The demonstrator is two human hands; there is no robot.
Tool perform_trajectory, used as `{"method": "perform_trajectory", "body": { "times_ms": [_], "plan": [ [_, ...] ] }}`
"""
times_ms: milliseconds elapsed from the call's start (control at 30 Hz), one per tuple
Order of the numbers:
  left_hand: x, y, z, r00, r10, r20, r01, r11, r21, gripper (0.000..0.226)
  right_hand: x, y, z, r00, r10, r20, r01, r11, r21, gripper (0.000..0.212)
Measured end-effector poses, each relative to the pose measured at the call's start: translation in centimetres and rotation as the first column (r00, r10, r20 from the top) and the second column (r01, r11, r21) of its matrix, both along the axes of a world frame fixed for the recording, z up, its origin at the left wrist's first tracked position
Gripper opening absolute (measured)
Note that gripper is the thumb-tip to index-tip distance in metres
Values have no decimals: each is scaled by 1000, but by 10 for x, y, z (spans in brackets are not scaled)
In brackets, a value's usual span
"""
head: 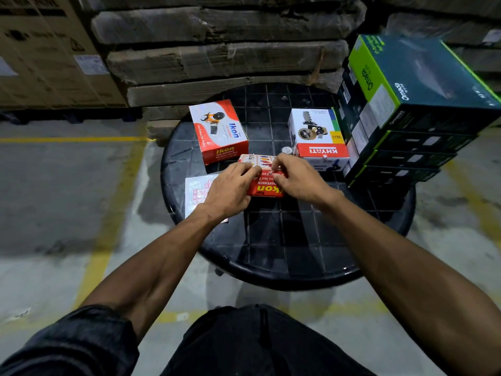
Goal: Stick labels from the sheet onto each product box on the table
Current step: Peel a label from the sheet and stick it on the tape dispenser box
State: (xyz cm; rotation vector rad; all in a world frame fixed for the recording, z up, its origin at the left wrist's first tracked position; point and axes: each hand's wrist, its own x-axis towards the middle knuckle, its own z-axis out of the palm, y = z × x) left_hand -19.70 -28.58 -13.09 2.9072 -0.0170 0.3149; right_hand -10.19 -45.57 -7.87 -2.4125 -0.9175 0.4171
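Observation:
A red Ikon box (267, 187) lies in the middle of the round black table (287, 240). My left hand (230, 189) grips its left side. My right hand (298, 177) is curled over its top edge, fingertips pinching at a small label there. The label sheet (198, 191), white with red-outlined stickers, lies flat on the table under my left wrist. A second Ikon box (218, 130) stands at the table's back left. A white and red Khyati box (317, 137) stands at the back right.
A stack of dark green Omada boxes (406, 104) fills the table's right side. Large cardboard cartons (217, 50) are piled behind the table. A small round white object (286, 150) sits between the boxes. The concrete floor (67, 199) carries yellow lines.

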Motion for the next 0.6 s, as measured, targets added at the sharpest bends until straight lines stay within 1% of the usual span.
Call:
{"method": "perform_trajectory", "body": {
  "times_ms": [133, 300, 600],
  "plan": [
    [0, -2, 4, 1000, -10, 15, 9, 1000, 18, 64, 9, 4, 7, 999, 49, -3, -49, 994, -99, 13],
    [-1, -4, 5, 1000, -11, 15, 10, 999, 32, 61, 13, 9, 12, 995, 94, 16, -90, 983, -161, 11],
    [-2, -6, 6, 1000, -10, 14, 10, 999, 41, 59, 13, 16, 11, 979, 135, 150, -96, 965, -246, 9]
  ]
}}
